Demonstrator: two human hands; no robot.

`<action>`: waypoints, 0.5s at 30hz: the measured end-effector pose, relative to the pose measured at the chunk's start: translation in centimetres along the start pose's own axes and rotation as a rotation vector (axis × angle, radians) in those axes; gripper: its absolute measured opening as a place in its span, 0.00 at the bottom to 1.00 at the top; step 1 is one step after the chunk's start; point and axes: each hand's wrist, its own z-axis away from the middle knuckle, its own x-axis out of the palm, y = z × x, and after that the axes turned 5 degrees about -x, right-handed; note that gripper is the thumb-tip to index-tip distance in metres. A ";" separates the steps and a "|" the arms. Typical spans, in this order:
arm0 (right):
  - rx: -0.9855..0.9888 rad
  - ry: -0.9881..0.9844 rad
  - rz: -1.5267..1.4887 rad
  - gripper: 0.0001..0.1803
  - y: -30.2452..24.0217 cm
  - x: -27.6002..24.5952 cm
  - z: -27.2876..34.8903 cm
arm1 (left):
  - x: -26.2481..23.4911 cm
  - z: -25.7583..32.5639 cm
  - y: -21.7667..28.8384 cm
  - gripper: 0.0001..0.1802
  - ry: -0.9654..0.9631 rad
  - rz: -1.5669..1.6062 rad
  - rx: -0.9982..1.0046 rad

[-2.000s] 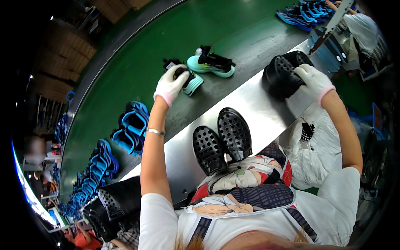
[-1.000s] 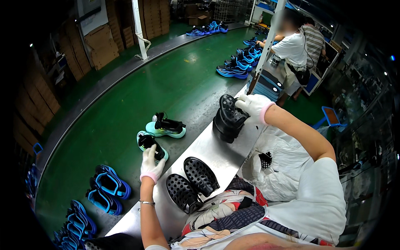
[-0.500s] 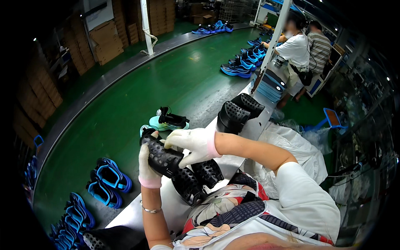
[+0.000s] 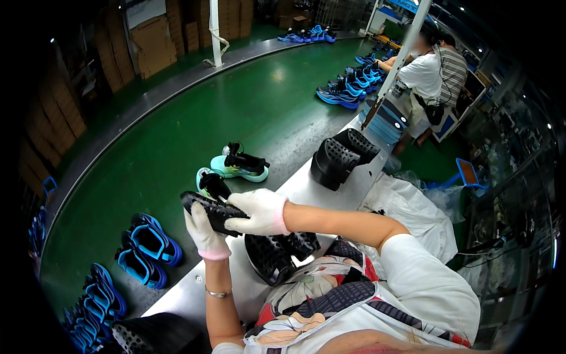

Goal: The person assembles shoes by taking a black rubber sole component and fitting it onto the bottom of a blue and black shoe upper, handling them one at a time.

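Note:
Both my gloved hands are closed on a black moulded piece (image 4: 217, 215) with round dimples or holes, held tilted above the metal ledge (image 4: 231, 272). My left hand (image 4: 204, 234) grips it from the left and below. From the right, my right hand (image 4: 258, 212) lies over its near end, fingers curled round it. Two similar dimpled black pieces (image 4: 268, 259) rest on the ledge by my apron, partly hidden by my right hand. Just beyond my hands is a pair of mint-green and black shoes (image 4: 247, 171) on the green surface; the piece covers part of one.
More black dimpled pieces (image 4: 333, 160) stand farther right on the ledge, and another (image 4: 154, 335) lies lower left. Blue-and-black shoes (image 4: 154, 242) line the green surface at left. A white post (image 4: 398, 62) rises near two people. White plastic sheeting (image 4: 413, 215) lies at right.
The black piece has tipped flatter and shifted slightly left and up in my hands. My right hand has moved left, closing over its near end.

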 end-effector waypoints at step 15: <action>0.228 -0.300 0.402 0.27 5.3 -0.8 -3.8 | -8.3 -1.2 -4.8 0.25 -0.192 -1.274 0.173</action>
